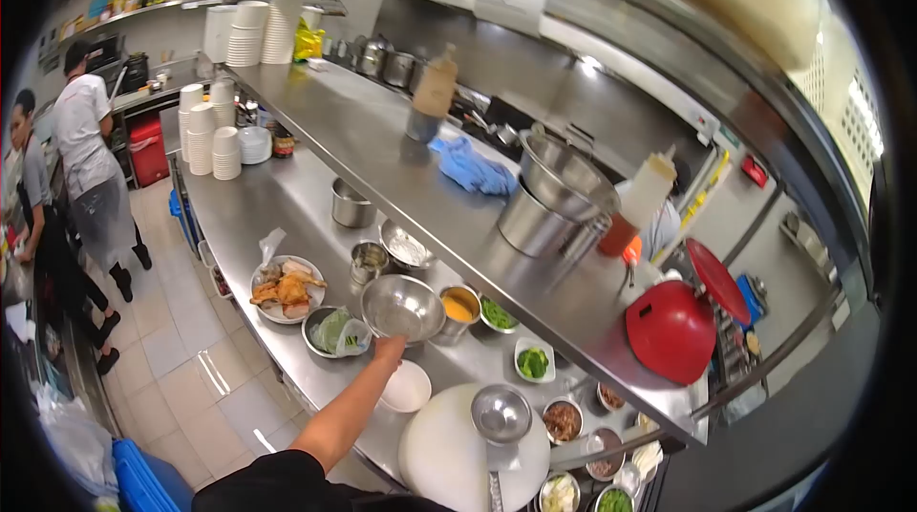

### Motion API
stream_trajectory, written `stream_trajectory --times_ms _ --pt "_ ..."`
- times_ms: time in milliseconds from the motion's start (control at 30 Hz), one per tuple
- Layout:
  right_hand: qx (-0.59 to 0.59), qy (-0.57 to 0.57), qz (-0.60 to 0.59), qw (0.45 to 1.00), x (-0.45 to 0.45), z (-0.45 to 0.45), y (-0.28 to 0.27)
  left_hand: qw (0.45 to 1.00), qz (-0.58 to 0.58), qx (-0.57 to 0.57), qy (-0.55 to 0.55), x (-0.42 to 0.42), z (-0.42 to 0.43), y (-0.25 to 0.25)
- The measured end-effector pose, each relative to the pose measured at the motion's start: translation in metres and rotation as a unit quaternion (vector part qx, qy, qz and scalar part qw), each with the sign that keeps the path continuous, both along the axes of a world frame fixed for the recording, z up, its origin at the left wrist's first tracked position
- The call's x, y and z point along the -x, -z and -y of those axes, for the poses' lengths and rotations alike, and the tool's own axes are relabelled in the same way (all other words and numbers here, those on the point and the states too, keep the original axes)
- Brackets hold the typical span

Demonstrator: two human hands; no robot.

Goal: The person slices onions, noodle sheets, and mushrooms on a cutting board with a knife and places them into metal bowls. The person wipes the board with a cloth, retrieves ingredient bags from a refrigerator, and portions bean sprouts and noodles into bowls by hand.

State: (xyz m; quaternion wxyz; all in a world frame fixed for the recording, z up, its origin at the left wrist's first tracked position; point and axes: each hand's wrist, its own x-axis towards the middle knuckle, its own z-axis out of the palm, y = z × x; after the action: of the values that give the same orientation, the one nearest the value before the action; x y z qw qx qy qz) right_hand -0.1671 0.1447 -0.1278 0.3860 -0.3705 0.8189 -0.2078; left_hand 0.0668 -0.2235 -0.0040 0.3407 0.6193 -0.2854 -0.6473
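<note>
My left hand (390, 352) reaches across the steel counter, its fingers closed on the near rim of a wide metal mixing bowl (402, 308). Nothing solid shows inside that bowl. Just below the hand is a white bowl (406, 387). To the left, a metal bowl (320, 329) holds greens in a plastic bag (341, 333). A metal pot of orange-yellow liquid (459, 305) stands to the right. A ladle (501, 414) lies over the round white cutting board (432, 447), its handle running toward the bottom edge. My right hand is out of view.
A steel shelf (373, 163) overhangs the counter, carrying a sauce bottle (435, 92), blue cloth (476, 168), stacked metal bowls (564, 178) and a red lidded container (671, 330). Ingredient bowls (563, 419) sit at lower right. Two people (84, 120) stand beyond the aisle at left.
</note>
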Motion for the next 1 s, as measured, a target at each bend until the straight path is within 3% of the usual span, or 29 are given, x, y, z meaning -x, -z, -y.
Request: stream_trajectory --times_ms 67,167,200,233,300,367,400,433,467,500,567,667,800,833,867,933,1000 --pt "-0.025 0.041 0.007 0.999 0.006 -0.055 0.019 0.996 0.003 0.035 0.076 -0.017 -0.027 -0.049" --pt "-0.072 0.115 0.018 0.991 -0.011 -0.171 0.065 0.979 0.07 0.193 -0.009 0.001 -0.026 0.016" --pt "-0.093 0.122 0.013 0.988 -0.022 -0.212 0.083 0.96 0.035 0.277 -0.007 0.006 -0.04 0.001" --pt "-0.113 0.124 0.004 0.986 -0.041 -0.247 0.097 0.967 -0.077 0.239 -0.037 0.012 -0.045 -0.001" --pt "-0.135 0.119 -0.034 0.983 -0.078 -0.302 0.117 0.94 -0.122 0.318 0.027 0.02 -0.076 -0.049" --pt "-0.128 0.185 -0.078 0.971 -0.109 -0.332 0.119 0.913 -0.13 0.376 0.087 0.035 -0.133 -0.108" --pt "-0.112 0.27 -0.119 0.949 -0.123 -0.341 0.103 0.909 -0.12 0.382 0.116 0.043 -0.159 -0.128" --pt "-0.142 0.339 -0.091 0.926 -0.135 -0.339 0.053 0.887 -0.207 0.389 0.14 0.049 -0.171 -0.117" --pt "-0.134 0.396 -0.054 0.907 -0.145 -0.353 0.055 0.89 -0.196 0.371 0.176 0.053 -0.189 -0.118" --pt "-0.206 0.364 -0.026 0.908 -0.149 -0.364 0.054 0.892 -0.183 0.36 0.203 0.055 -0.208 -0.121" --pt "-0.235 0.427 0.056 0.871 -0.171 -0.387 0.052 0.85 -0.254 0.354 0.295 0.057 -0.252 -0.126" --pt "-0.219 0.491 0.117 0.835 -0.198 -0.425 0.068 0.763 -0.334 0.366 0.415 0.067 -0.33 -0.148" --pt "-0.252 0.458 0.205 0.827 -0.188 -0.49 0.096 0.671 -0.356 0.333 0.559 0.099 -0.423 -0.166" --pt "-0.189 0.477 0.174 0.84 -0.188 -0.51 0.113 0.648 -0.353 0.328 0.59 0.113 -0.444 -0.168" --pt "-0.152 0.531 0.193 0.811 -0.181 -0.531 0.133 0.625 -0.351 0.325 0.616 0.127 -0.467 -0.168" --pt "-0.137 0.485 0.114 0.856 -0.157 -0.572 0.133 0.594 -0.335 0.307 0.663 0.16 -0.517 -0.159" --pt "-0.108 0.549 0.118 0.82 -0.14 -0.613 0.135 0.584 -0.346 0.258 0.688 0.199 -0.588 -0.16"
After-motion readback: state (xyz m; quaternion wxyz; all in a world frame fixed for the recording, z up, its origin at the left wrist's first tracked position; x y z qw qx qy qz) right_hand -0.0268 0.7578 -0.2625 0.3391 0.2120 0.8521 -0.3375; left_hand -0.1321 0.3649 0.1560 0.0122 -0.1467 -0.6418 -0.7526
